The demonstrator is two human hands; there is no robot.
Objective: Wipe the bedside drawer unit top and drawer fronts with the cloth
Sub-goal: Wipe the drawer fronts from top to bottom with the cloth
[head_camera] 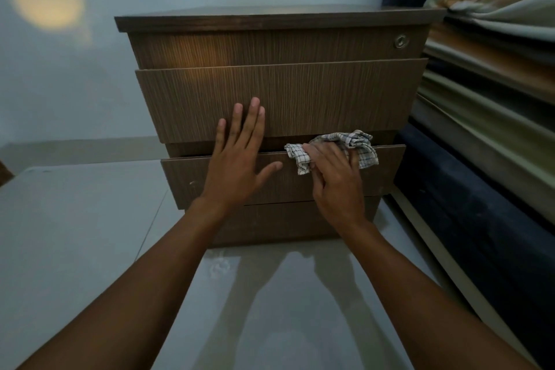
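Standing on glossy floor [90,219], wood-grain drawer unit [300,93] w/ cloth [360,144], bed [480,93] beside

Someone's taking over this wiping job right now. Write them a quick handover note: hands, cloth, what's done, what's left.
The left hand is open, fingers straight, against the middle drawer front.
The right hand holds the bunched cloth on the upper edge of the lower drawer, right of centre.
Done: the picture cannot show which surfaces are already wiped.
Left: finish this drawer edge and front, then check the top and the other fronts.
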